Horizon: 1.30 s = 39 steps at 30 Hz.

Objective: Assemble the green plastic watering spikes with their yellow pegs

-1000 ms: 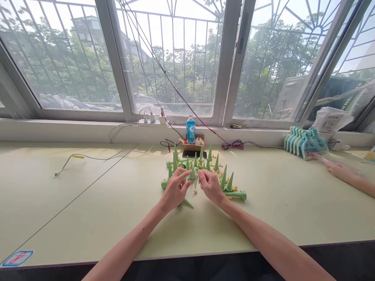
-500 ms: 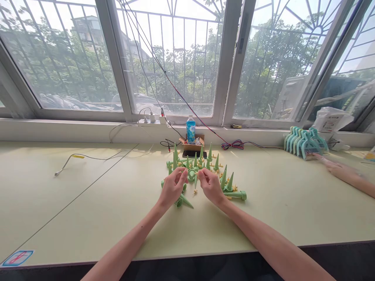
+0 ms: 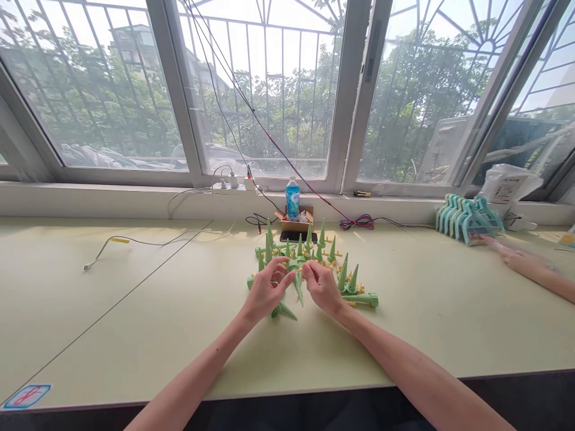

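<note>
A cluster of green plastic cone spikes [image 3: 335, 263] with small yellow pieces stands and lies on the pale green table [image 3: 135, 317]. My left hand [image 3: 265, 293] pinches one green cone spike [image 3: 296, 281] by its wide end, tip pointing down towards me. My right hand [image 3: 321, 287] is closed beside it, fingertips at the same spike's top, pinching something small I cannot make out. Another cone [image 3: 283, 311] lies on the table just under my left hand.
A blue bottle [image 3: 292, 199] and a small cardboard box [image 3: 296, 224] stand behind the cones by the window sill. Cables [image 3: 148, 239] run across the left. Teal plastic parts [image 3: 467, 216] sit far right, where another person's arm [image 3: 530, 266] rests on the table.
The spike held between my hands has turned over: its tip pointed up a second ago and now points down. My hands stay in the same spot.
</note>
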Available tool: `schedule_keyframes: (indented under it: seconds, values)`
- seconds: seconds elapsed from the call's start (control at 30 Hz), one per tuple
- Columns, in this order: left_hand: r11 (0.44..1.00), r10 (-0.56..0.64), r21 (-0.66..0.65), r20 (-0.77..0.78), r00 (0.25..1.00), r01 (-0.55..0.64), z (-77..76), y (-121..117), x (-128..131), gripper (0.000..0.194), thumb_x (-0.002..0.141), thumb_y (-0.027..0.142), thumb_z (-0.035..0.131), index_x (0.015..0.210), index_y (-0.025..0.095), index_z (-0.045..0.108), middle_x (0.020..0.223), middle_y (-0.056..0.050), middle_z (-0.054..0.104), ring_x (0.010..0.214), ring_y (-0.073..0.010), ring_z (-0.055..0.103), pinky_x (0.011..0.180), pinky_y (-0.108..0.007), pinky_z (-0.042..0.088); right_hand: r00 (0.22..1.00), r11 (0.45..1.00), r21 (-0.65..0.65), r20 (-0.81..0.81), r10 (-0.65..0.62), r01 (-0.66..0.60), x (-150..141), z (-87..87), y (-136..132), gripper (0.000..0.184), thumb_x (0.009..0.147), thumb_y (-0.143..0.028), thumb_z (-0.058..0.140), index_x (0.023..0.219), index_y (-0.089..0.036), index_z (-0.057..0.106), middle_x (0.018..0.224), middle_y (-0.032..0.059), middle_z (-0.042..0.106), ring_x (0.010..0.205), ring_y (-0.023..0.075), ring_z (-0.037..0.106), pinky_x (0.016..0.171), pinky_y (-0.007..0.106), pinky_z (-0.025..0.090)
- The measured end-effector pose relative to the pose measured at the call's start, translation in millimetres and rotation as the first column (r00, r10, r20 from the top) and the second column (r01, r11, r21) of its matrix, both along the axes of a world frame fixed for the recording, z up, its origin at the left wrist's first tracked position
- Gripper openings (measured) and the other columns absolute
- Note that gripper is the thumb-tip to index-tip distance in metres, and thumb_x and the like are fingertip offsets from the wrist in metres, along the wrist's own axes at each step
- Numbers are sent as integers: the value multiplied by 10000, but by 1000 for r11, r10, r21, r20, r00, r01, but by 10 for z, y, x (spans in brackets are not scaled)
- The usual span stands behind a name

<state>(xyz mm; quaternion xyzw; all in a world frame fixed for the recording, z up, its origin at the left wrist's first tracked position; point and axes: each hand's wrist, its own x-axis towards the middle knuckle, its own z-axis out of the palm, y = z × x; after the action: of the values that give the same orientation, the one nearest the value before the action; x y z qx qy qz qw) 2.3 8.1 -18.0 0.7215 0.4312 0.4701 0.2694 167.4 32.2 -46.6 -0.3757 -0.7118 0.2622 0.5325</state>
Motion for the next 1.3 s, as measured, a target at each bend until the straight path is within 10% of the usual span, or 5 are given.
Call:
schedule_keyframes:
  seconds: [0.43, 0.83, 1.3]
  values:
    - [997, 52, 56, -48, 997, -50, -5, -11, 39, 338, 872, 437, 541, 1135, 226, 505, 950, -42, 551, 547, -77, 483, 449, -198, 423, 999, 1000, -29, -45, -4, 3, -25, 0, -7, 400, 966, -451, 382, 652, -202, 390, 559, -36, 392, 489, 100, 341, 474, 239, 275]
    - [987, 31, -161, 203, 979, 2, -29, 53, 15, 608, 920, 574, 372, 530, 147, 557, 468, 1, 441, 446, -92, 385, 444, -219, 301, 998, 999, 28, -54, 42, -40, -16, -6, -29, 358, 970, -459, 385, 732, -197, 434, 584, -52, 331, 495, 89, 293, 467, 229, 257]
    - [958, -4, -281, 202, 979, 62, 10, 27, 12, 721, 910, 625, 334, 490, 126, 641, 449, -51, 527, 415, -82, 344, 418, -226, 278, 989, 988, 67, -47, 140, -137, -19, 40, -57, 308, 963, -389, 419, 737, -185, 466, 642, -25, 393, 568, 98, 343, 504, 218, 317]
